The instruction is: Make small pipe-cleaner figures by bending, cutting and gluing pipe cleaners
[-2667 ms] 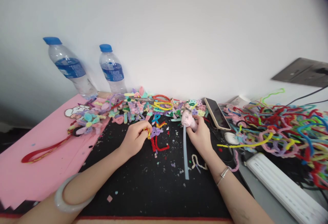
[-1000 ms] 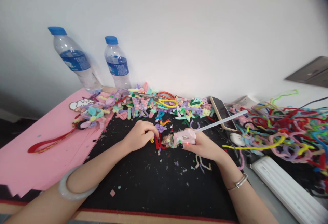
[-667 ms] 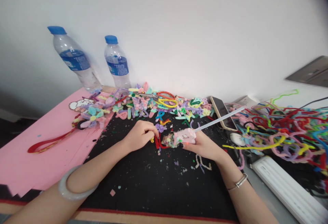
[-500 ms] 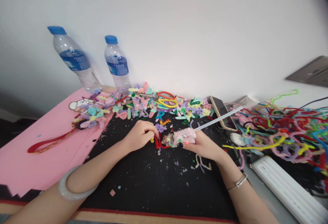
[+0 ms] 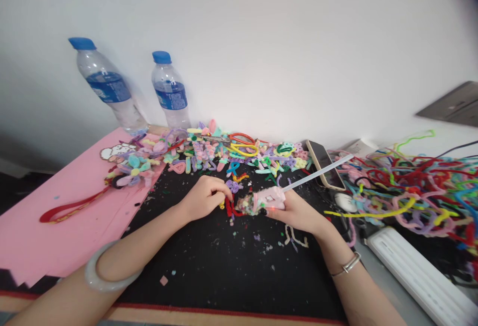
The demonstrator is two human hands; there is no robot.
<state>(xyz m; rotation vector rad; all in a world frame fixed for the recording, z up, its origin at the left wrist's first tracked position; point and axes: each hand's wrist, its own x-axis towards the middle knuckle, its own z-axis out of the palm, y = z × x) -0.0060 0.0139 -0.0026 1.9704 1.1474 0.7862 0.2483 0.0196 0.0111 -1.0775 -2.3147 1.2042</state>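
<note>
My right hand (image 5: 293, 211) is wrapped round a pink glue gun (image 5: 269, 197), a small red light glowing on its side. A long translucent glue stick (image 5: 317, 173) sticks out of its back, and its crusted nozzle end points left. That nozzle is at a bent red pipe cleaner (image 5: 234, 209); whether they touch I cannot tell. My left hand (image 5: 207, 198) pinches the pipe cleaner piece, red with a bit of yellow, at its left side. Purple pipe cleaner loops (image 5: 234, 186) lie just beyond the fingers.
Pipe cleaner shapes (image 5: 209, 152) line the wall, with scissors (image 5: 242, 145) on top. Two water bottles (image 5: 172, 94) stand behind pink sheets (image 5: 74, 191). To the right are a phone (image 5: 325, 165), tangled pipe cleaners (image 5: 421, 186) and a white power strip (image 5: 418, 271). Scraps dot the black mat (image 5: 224, 276).
The glue stick's free end has shifted slightly left and down, nearer the gun. Both hands hold almost the same place at the red pipe cleaner.
</note>
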